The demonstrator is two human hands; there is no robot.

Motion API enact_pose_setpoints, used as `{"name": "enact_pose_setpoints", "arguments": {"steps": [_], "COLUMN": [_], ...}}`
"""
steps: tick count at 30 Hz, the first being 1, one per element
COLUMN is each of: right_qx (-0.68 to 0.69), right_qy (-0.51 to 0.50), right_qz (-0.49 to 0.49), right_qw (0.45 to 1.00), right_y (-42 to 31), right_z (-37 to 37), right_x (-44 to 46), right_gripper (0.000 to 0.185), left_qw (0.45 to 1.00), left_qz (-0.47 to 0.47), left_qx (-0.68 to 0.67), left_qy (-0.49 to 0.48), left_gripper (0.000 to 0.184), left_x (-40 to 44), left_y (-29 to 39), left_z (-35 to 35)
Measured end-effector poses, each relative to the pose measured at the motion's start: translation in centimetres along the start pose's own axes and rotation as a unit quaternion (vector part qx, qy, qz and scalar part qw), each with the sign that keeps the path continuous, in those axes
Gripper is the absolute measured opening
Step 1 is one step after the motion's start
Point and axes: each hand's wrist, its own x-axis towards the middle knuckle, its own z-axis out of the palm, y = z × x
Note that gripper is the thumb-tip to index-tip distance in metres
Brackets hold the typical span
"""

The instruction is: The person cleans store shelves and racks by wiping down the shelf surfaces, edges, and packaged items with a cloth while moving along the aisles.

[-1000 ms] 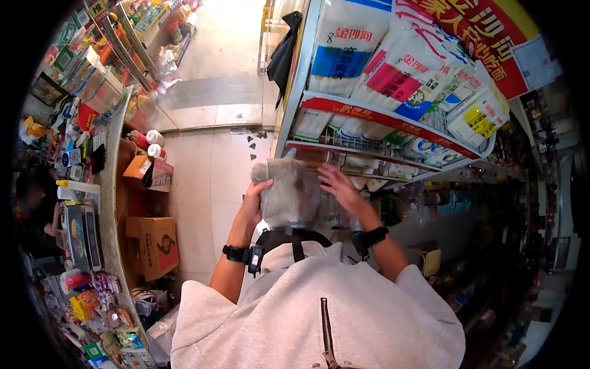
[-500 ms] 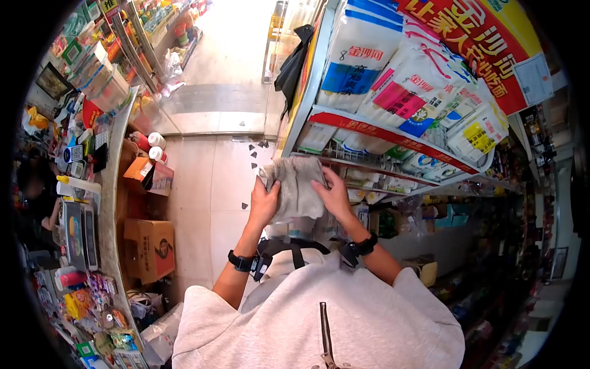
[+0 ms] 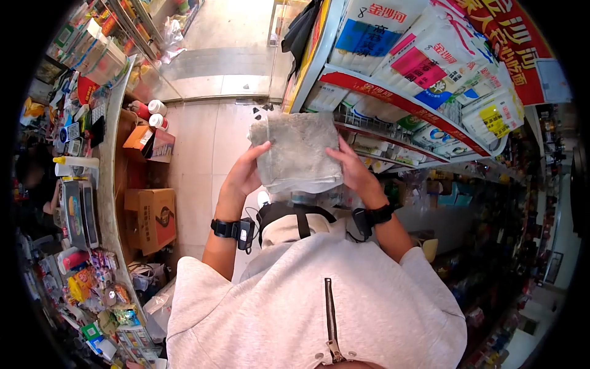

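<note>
A grey, stained cloth [image 3: 299, 150], folded into a rough square, is held up in front of my body. My left hand [image 3: 245, 173] grips its left edge, with the thumb on top and the fingers beneath. On the opposite edge, my right hand [image 3: 358, 170] holds it the same way, the fingers mostly hidden under the fabric. The cloth lies fairly flat between both hands. Below it, a clear plastic item [image 3: 329, 198] shows only in part.
To the right stands a shelf rack [image 3: 393, 95] with bagged noodles [image 3: 424, 61]. A cluttered counter [image 3: 114, 184] runs along the left, with a cardboard box [image 3: 150, 220] and red-white containers [image 3: 158, 114] beside it. Ahead is a glass doorway [image 3: 215, 86]. Someone's arm shows at far left.
The cloth has gone from bunched and creased to flatter and wider. My hands have moved farther apart, and the cloth sits higher in view.
</note>
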Motion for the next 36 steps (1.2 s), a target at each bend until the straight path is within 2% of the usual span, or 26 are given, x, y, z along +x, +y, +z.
{"name": "enact_pose_setpoints", "arguments": {"steps": [2, 4, 6, 7, 8, 9, 10, 12, 17, 19, 20, 22, 23, 26, 30, 32, 33, 35, 36], "right_qx": [-0.084, -0.133, -0.310, -0.309, -0.394, -0.474, -0.472, -0.616, -0.588, -0.534, -0.503, -0.451, -0.449, -0.435, -0.423, -0.412, -0.394, -0.412, -0.422], "right_qy": [0.042, 0.063, 0.076, 0.075, 0.040, 0.004, 0.002, -0.031, -0.079, -0.114, -0.092, -0.046, -0.011, 0.057, 0.133, 0.137, 0.144, 0.155, 0.167], "right_qz": [-0.085, -0.073, -0.175, -0.174, -0.216, -0.256, -0.254, -0.271, -0.273, -0.256, -0.264, -0.249, -0.252, -0.241, -0.209, -0.199, -0.183, -0.179, -0.171], "right_qw": [0.992, 0.986, 0.932, 0.932, 0.892, 0.843, 0.844, 0.739, 0.758, 0.797, 0.818, 0.856, 0.857, 0.866, 0.872, 0.878, 0.889, 0.880, 0.875], "right_y": [0.4, 0.9, 2.0, 1.8, 1.7, 1.5, 1.6, 1.6, 1.1, -0.8, -1.1, -1.5, -1.4, -1.1, 0.0, 1.1, 1.2, 1.1, 1.3], "right_z": [-0.9, -1.3, -2.0, -1.2, -0.3, 1.0, 2.1, 4.3, 4.4, 4.0, 3.6, 1.7, 0.5, -3.8, -8.4, -9.9, -10.4, -10.1, -9.9], "right_x": [0.3, 0.1, 0.3, 0.0, -0.5, -1.1, -1.7, -2.9, -4.3, -4.9, -5.1, -5.6, -5.9, -6.7, -7.9, -8.4, -8.8, -9.7, -10.1], "right_gripper": [0.059, 0.058, 0.057, 0.057, 0.059, 0.060, 0.060, 0.062, 0.058, 0.052, 0.046, 0.043, 0.041, 0.038, 0.033, 0.032, 0.031, 0.030, 0.029], "left_qw": [0.998, 0.994, 0.968, 0.959, 0.959, 0.941, 0.916, 0.902, 0.934, 0.937, 0.933, 0.775, 0.742, 0.546, 0.396, 0.274, 0.274, 0.129, 0.131], "left_qz": [0.007, 0.012, 0.067, 0.094, 0.095, 0.157, 0.216, 0.225, 0.226, 0.219, 0.232, 0.407, 0.441, 0.567, 0.542, 0.582, 0.588, 0.562, 0.566], "left_qx": [0.054, 0.109, 0.237, 0.261, 0.261, 0.297, 0.333, 0.362, 0.261, 0.239, 0.245, 0.456, 0.479, 0.604, 0.726, 0.755, 0.750, 0.808, 0.805], "left_qy": [0.003, 0.004, 0.049, 0.047, 0.049, 0.050, 0.052, 0.065, 0.093, 0.133, 0.124, 0.162, 0.158, 0.120, 0.148, 0.128, 0.131, 0.122, 0.123], "left_gripper": [0.057, 0.060, 0.064, 0.068, 0.068, 0.070, 0.072, 0.073, 0.072, 0.070, 0.070, 0.069, 0.069, 0.069, 0.064, 0.061, 0.061, 0.058, 0.058], "left_x": [0.0, -0.1, 0.3, 0.9, 1.5, 2.0, 2.3, 2.5, 2.3, 2.9, 3.5, 4.4, 4.1, 4.2, 6.7, 10.8, 12.9, 16.7, 17.8], "left_y": [-1.1, -2.0, -3.2, -3.9, -4.6, -5.3, -6.0, -6.4, -6.3, -5.4, -4.5, -2.2, -0.2, 7.3, 14.7, 18.1, 19.4, 21.4, 21.6], "left_z": [-0.7, -0.2, 0.8, 1.0, 1.2, 1.9, 2.4, 2.9, 2.5, 1.7, 1.5, 1.9, 3.9, 11.0, 20.8, 23.4, 24.7, 26.8, 27.4]}}
